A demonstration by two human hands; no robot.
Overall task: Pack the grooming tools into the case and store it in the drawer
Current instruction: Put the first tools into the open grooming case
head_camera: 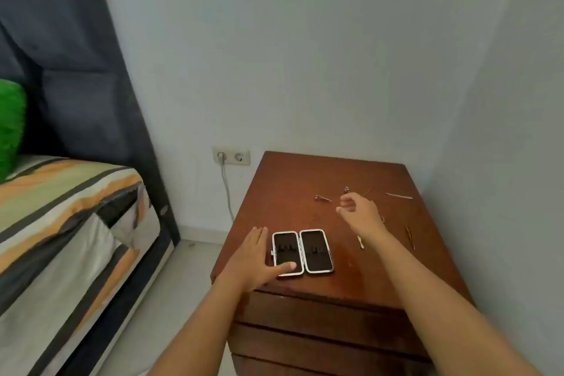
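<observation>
An open black case [302, 251] with a silver rim lies flat near the front edge of a brown wooden nightstand [287, 192]; both halves look empty. My left hand [254, 256] rests flat beside it, thumb on the left half's lower corner. My right hand [358, 212] hovers over the tabletop, fingers apart and empty, just short of a small metal tool [347, 190]. Another small tool [323, 198] lies to its left, a thin file [398, 196] to the right, a slim tool [409, 236] and a pale stick [360, 242] nearer me.
Closed drawer fronts [320, 314] run down the nightstand's near side. A bed with striped bedding [70, 223] stands at the left, with a green cushion [10, 128]. A wall socket [231, 156] with a plugged cable sits behind. Walls close off the back and right.
</observation>
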